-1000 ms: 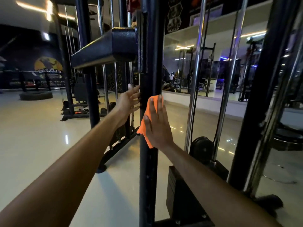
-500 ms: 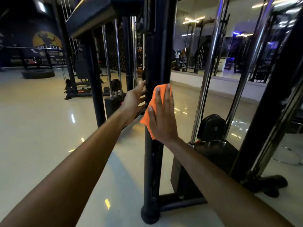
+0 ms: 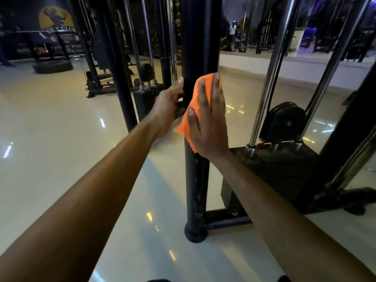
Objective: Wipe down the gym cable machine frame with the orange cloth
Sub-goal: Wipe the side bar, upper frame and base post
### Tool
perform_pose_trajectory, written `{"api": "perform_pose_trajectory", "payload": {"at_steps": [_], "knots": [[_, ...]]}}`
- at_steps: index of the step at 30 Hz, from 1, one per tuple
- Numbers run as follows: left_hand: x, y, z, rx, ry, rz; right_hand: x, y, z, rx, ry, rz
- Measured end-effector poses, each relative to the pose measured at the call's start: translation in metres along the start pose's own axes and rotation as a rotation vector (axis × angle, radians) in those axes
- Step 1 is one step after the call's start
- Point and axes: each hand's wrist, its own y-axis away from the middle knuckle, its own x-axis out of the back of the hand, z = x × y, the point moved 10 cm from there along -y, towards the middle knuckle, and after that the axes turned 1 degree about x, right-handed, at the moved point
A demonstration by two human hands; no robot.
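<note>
Right hand [image 3: 209, 121], fingers straight and flat, presses the orange cloth [image 3: 192, 110] against the black upright post [image 3: 196, 180] of the cable machine frame, near frame centre. Cloth edge hangs out at the hand's 8 o'clock. Left hand [image 3: 168, 106] sits at the post's 9 o'clock side, fingers apparently curled round it, though the far side is hidden. Weight stack [image 3: 272, 169] and chrome guide rods [image 3: 270, 72] stand at 3 o'clock of the post.
</note>
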Motion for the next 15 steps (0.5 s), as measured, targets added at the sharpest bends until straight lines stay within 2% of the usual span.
{"api": "perform_pose_trajectory", "payload": {"at_steps": [7, 13, 15], "knots": [[-0.007, 0.01, -0.032, -0.05, -0.019, -0.001, -0.044, 0.111, 0.034, -0.013, 0.074, -0.133], [-0.009, 0.013, -0.055, -0.02, -0.018, -0.031, -0.025, 0.051, 0.012, 0.005, 0.041, 0.013], [-0.01, 0.012, -0.055, -0.041, -0.006, -0.027, -0.029, 0.06, 0.018, 0.002, 0.051, 0.018]]}}
